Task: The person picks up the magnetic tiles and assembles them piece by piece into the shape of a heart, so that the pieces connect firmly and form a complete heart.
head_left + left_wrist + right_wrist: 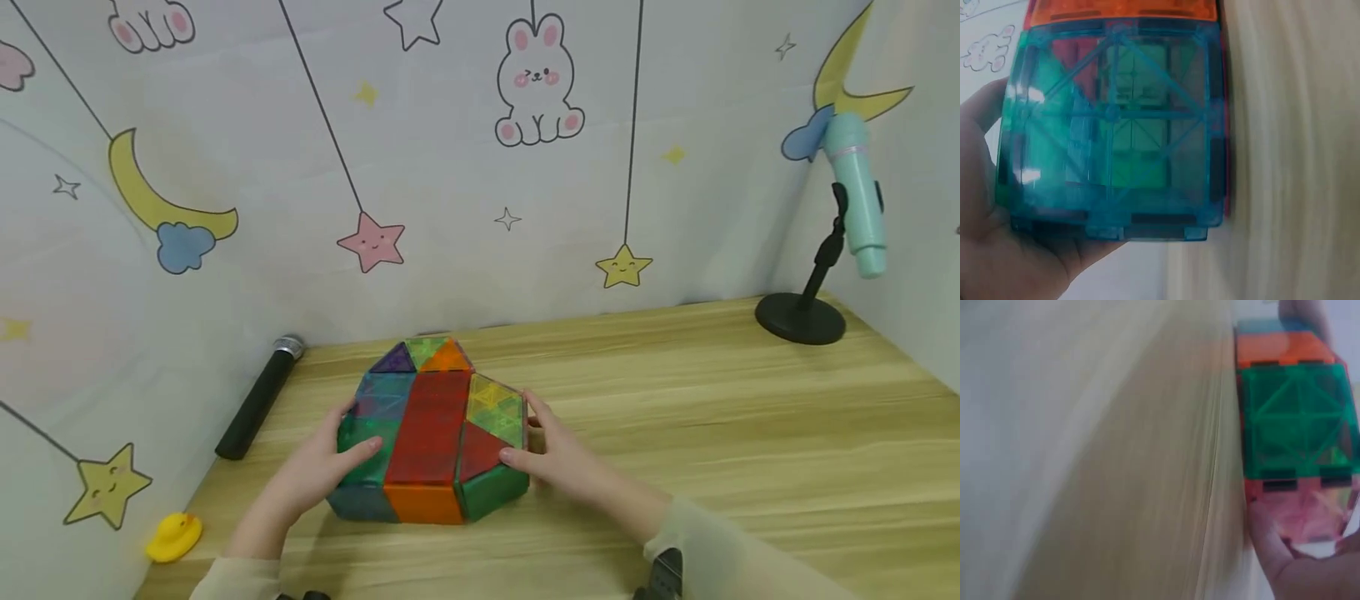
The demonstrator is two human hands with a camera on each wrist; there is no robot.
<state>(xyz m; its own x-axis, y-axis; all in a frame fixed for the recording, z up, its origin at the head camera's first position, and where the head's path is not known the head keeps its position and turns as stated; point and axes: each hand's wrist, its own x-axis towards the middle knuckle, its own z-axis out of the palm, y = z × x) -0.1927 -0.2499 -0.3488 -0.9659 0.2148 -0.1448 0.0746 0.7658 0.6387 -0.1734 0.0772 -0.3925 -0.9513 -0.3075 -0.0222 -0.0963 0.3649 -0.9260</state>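
A low block built of translucent magnetic tiles is held between both hands in the head view. Its top has red, green, blue, yellow, orange and purple tiles. My left hand grips the left side, thumb lying over the green tile on top. On the right side, my right hand grips it with the thumb at the red triangle's edge. A blue square tile fills the left wrist view, with smaller shapes faintly visible through it. The right wrist view has a green tile and a pink tile near the fingers.
A black microphone lies at the table's left edge, with a yellow rubber duck nearer the front. A mint microphone stands on a black stand at the back right. A patterned cloth hangs behind the wooden table.
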